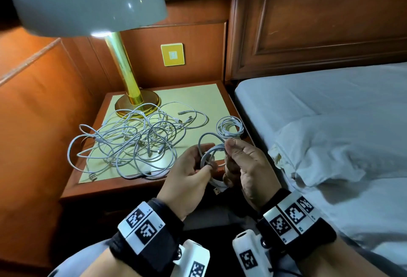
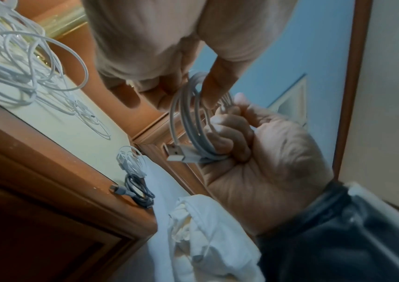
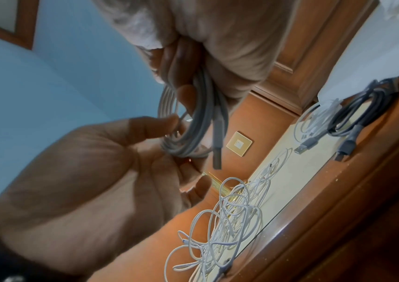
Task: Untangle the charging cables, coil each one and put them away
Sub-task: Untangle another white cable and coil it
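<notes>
Currently coiling: one white cable (image 1: 211,160) is wound into a small hoop held in the air just off the bench's (image 1: 199,95) front edge, between bench and bed (image 1: 330,109). My left hand (image 1: 187,177) grips the hoop, fingers (image 2: 227,141) curled round the bundled strands, and the USB plug (image 2: 176,152) juts out below that grip. My right hand (image 1: 244,166) pinches the hoop's top between thumb and forefinger; in the right wrist view the rest of its fingers (image 3: 198,188) hang loosely apart, holding nothing. On the bench, a finished white coil (image 1: 230,127) lies near the right edge, with a dark grey coil (image 2: 138,192) just beside it toward the front corner. The big tangle (image 1: 132,140) of white cables is untouched, spread from the lamp's (image 1: 136,107) brass base toward the bench's left and front edges. By my reckoning this cable is nearly done. Next move, as I judge it: tuck or wrap the free end so the loops stay put, then set the hoop beside the finished coils, then work one more cable out of the tangle. Risk: easing the left grip early lets the loops spring apart.
</notes>
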`<state>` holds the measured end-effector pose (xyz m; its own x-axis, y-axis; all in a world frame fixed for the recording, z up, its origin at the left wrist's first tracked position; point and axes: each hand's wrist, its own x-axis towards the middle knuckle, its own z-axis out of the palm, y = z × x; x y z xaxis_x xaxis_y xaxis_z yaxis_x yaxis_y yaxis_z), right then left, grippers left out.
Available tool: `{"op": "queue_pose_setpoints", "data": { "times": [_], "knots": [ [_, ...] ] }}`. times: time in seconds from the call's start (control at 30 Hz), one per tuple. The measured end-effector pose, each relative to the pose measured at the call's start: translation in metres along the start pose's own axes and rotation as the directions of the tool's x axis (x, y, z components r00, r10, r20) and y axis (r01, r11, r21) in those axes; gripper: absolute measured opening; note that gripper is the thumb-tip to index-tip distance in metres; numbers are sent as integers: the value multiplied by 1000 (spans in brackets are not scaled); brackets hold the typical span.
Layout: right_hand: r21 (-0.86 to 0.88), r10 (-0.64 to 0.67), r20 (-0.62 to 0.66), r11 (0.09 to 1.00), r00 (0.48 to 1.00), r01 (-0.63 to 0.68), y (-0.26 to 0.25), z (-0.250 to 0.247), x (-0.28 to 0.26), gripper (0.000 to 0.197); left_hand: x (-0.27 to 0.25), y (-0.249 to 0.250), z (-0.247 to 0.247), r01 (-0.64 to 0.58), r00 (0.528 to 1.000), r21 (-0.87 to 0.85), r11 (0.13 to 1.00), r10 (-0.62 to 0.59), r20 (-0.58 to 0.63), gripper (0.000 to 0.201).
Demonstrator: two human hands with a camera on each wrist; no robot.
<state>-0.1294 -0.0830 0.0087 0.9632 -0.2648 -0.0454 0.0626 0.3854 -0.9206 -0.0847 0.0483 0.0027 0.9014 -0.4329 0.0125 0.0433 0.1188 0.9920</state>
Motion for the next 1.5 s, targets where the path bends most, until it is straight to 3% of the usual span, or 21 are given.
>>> {"op": "queue_pose_setpoints", "data": {
  "times": [0.03, 0.13, 0.37, 0.47, 0.63, 0.73, 0.87, 1.03, 1.13, 1.2, 1.33, 1.43, 1.5],
  "knots": [
    [-19, -20, -10, 1000, 1000, 19, 0, 0, -1, 46, 0, 2, 2, 35, 999, -81, 996, -34, 16, 42],
    [-80, -115, -4, 990, 993, 114, -2, 2, -2, 30, -1, 8, 6, 103, 992, -196, 975, -88, 86, 42],
    [-170, -180, -4, 969, 984, 177, 1, 0, 1, 30, 3, 4, 4, -10, 1000, 98, 995, 7, 31, 32],
    [-230, -183, -4, 957, 983, 177, 8, -2, 3, 38, 3, 6, 2, 13, 999, 174, 985, -20, 36, 40],
    [-262, -219, -30, 943, 975, 204, 5, -2, 2, 45, 1, 7, -8, 71, 977, 237, 969, -116, 180, 56],
    [-316, -243, -70, 926, 968, 209, 4, -8, 11, 47, -1, 7, -14, 60, 979, 207, 976, -98, 177, 62],
    [-28, -174, -125, 985, 977, 172, 5, -5, 17, 38, -2, 4, -15, -10, 986, 276, 961, -37, 164, 56],
    [335, -50, -140, 937, 989, 95, -2, -7, 18, 32, 0, 1, -20, 46, 989, 252, 967, -80, 128, 45],
    [392, -31, -144, 916, 989, 86, -5, -7, 17, 32, 0, 3, -17, 129, 989, 128, 983, -136, 51, 29],
    [350, -8, -144, 935, 989, 59, -4, -5, 16, 37, -1, 6, -13, 186, 980, -17, 982, -184, 78, 26],
    [256, 21, -156, 966, 987, 20, 3, -4, 18, 41, -1, 12, -10, 240, 965, -279, 930, -195, 177, 42],
    [198, 20, -149, 980, 989, 10, 6, -6, 18, 47, 1, 12, -9, 205, 975, -350, 914, -157, 159, 42],
    [30, -24, -163, 999, 986, 29, 10, -9, 19, 46, 0, 9, -7, 135, 990, -316, 939, -117, 77, 42]
  ]
}}
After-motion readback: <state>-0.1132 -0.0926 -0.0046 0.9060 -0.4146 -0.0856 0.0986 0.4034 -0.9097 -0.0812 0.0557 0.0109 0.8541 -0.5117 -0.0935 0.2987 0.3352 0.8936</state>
